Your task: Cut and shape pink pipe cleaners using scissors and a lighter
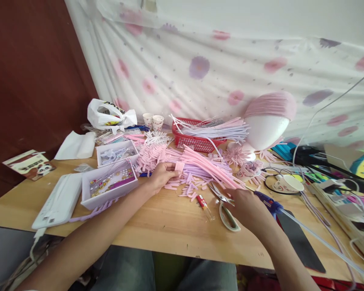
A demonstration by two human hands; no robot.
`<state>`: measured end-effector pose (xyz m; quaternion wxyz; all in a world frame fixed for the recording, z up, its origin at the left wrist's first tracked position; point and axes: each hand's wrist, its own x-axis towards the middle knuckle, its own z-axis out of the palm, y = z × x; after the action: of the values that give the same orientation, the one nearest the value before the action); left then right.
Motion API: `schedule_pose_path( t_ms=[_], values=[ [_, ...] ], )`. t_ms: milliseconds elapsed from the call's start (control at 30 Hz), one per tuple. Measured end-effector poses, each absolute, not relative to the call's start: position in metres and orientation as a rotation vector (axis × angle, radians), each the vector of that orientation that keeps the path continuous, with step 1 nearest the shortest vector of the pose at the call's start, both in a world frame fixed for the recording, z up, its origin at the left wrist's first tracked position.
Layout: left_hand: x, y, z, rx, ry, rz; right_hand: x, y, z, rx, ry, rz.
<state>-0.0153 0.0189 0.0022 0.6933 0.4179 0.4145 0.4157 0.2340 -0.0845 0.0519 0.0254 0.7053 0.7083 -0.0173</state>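
Observation:
My left hand (164,178) is closed, pinching a short bundle of pale pink pipe cleaner pieces (179,166) between thumb and fingers. My right hand (245,204) is curled over one handle of the scissors (229,220), its fingertips mostly hidden. The scissors' blades point away to the left, and the other pale handle loop shows below the hand. Long pink pipe cleaners (204,161) lie between my hands, on top of purple ones (194,171). Cut pink and purple pieces are scattered in front of them. A red lighter (204,203) lies left of the scissors.
A red basket (182,141) holds white and pink pipe cleaners. White boxes of beads (86,194) and a white power bank (59,198) lie left. A white head form (265,131), a blue glue gun (268,204), paper cup (286,185), cables and a black phone-like slab (303,246) are right.

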Motion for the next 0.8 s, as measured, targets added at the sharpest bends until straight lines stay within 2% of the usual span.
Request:
schedule_pose_path(
  t_ms=[133,333,500,633,733,800],
  values=[
    [-0.016,0.019,0.000,0.936,0.937,0.913,0.194,-0.053,0.056,2.225,2.270,-0.045],
    [-0.015,0.019,-0.002,0.924,0.926,0.911,0.167,-0.014,0.032,2.218,2.235,-0.093],
    [-0.014,0.019,-0.001,0.919,0.915,0.924,0.171,-0.014,0.020,2.260,2.251,-0.130],
    [-0.014,0.019,-0.001,0.924,0.910,0.919,0.179,-0.027,0.025,2.308,2.468,-0.085],
    [-0.015,0.019,-0.001,0.934,0.914,0.904,0.191,-0.054,0.041,2.549,2.567,-0.117],
    [-0.016,0.018,-0.001,0.949,0.916,0.896,0.208,-0.090,0.050,2.884,2.507,-0.137]
  ],
)
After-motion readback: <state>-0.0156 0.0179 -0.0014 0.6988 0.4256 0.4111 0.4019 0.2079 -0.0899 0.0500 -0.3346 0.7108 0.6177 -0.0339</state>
